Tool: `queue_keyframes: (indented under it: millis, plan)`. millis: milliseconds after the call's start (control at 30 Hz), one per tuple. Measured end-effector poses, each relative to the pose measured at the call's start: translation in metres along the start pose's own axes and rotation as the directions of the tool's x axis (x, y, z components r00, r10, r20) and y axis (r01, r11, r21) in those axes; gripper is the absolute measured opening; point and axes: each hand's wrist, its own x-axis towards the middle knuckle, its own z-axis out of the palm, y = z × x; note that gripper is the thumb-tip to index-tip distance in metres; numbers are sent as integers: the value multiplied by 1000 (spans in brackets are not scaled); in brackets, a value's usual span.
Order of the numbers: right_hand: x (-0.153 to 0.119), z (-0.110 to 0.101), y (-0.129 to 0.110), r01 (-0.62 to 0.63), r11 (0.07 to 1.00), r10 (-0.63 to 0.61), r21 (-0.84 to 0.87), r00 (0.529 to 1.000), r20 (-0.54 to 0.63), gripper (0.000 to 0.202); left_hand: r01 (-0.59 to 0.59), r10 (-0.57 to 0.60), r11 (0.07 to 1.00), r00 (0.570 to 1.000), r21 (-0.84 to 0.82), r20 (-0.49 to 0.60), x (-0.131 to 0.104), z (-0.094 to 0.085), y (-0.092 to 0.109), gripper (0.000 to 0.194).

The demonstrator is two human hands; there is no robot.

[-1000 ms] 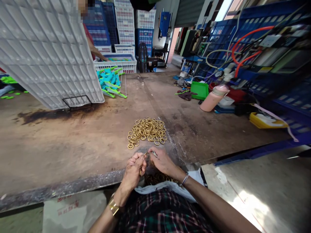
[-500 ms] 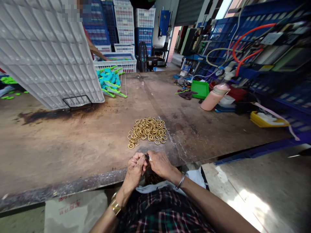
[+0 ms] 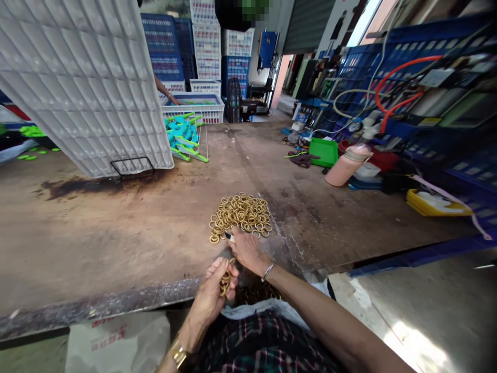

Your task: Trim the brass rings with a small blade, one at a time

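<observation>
A pile of gold-coloured rings [image 3: 244, 210] lies on the brown tabletop [image 3: 163, 228]. My left hand [image 3: 215, 282], at the table's front edge, is closed around several gold rings [image 3: 225, 282] that show between the fingers. Reaching to the near side of the pile, my right hand [image 3: 248, 249] grips a small tool with a dark tip and a whitish body [image 3: 229, 236]; its exact kind I cannot make out. The right fingertips are partly hidden from me. Below the table edge, more rings [image 3: 258, 294] sit in shadow above a pale cloth [image 3: 267, 309] on my lap.
At left stands a ribbed white panel [image 3: 93, 88] on a black wire foot, with turquoise and green parts [image 3: 184, 135] beside it. A pink bottle [image 3: 347, 165], green tray [image 3: 324, 151] and yellow tray [image 3: 437, 204] are at right. Another person's arm [image 3: 165, 90] reaches over a white crate [image 3: 194, 110].
My right hand has moved away from my left, forward to the pile, with the small tool. My left hand has come slightly nearer me, showing the rings in it. The view has shifted slightly.
</observation>
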Motion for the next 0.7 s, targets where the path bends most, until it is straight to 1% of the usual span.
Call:
queue_keyframes:
  millis: [67, 133, 200, 267, 367, 467, 600, 700]
  plan:
    - [9, 6, -7, -26, 1000, 26, -3, 999, -34, 24, -13, 11, 999, 1000, -44, -27, 3, -4, 0, 33]
    - [16, 11, -12, -44, 999, 43, -15, 998, -43, 24, -23, 19, 996, 999, -82, -48, 6, -8, 2, 31]
    - [22, 13, -14, -56, 998, 56, -19, 998, -42, 24, -28, 22, 992, 999, -121, -49, 8, -12, 4, 26]
    - [26, 13, -14, -68, 998, 67, -5, 997, -35, 25, -21, 17, 986, 1000, -167, -26, 8, -14, 7, 22]
    - [28, 10, -10, -77, 996, 77, 35, 997, 0, 26, 19, -13, 974, 1000, -226, 26, 9, -17, 9, 23]
    - [26, 7, -4, -85, 994, 82, 69, 996, 33, 24, 55, -43, 956, 998, -287, 47, 11, -20, 9, 19]
    - [18, 3, 8, -65, 992, 61, 108, 997, 36, 20, 93, -94, 932, 995, -350, 14, 14, -21, 9, 19]
    - [10, 2, 18, -31, 977, 34, 209, 999, -12, 14, 80, -94, 942, 995, -326, -27, 17, -18, 10, 23]
